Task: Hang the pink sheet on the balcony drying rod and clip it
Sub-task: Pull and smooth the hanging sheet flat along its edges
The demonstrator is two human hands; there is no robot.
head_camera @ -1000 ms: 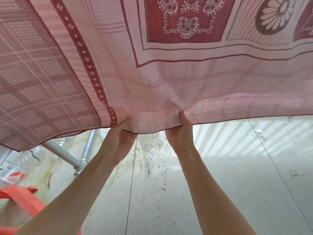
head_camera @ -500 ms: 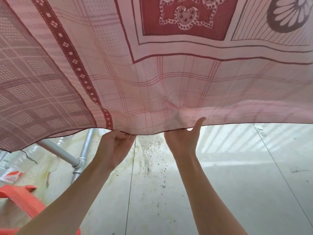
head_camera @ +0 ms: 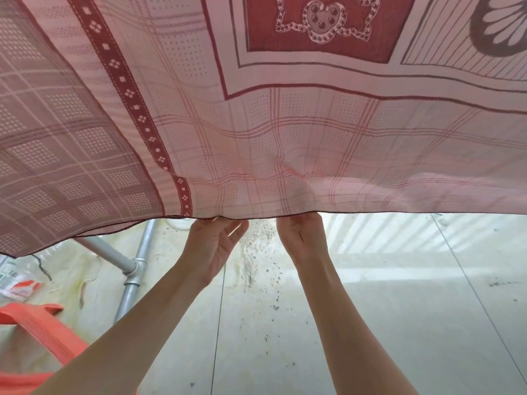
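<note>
1. The pink sheet [head_camera: 285, 132] spreads overhead, its hem just above our raised hands.
2. Our left hand [head_camera: 212, 246] reaches under the hem, palm visible, fingers hidden; grip unclear.
3. Our right hand [head_camera: 302, 238] likewise meets the hem, fingertips hidden behind cloth.
4. A metal pipe [head_camera: 134, 269] stands lower left.
</note>
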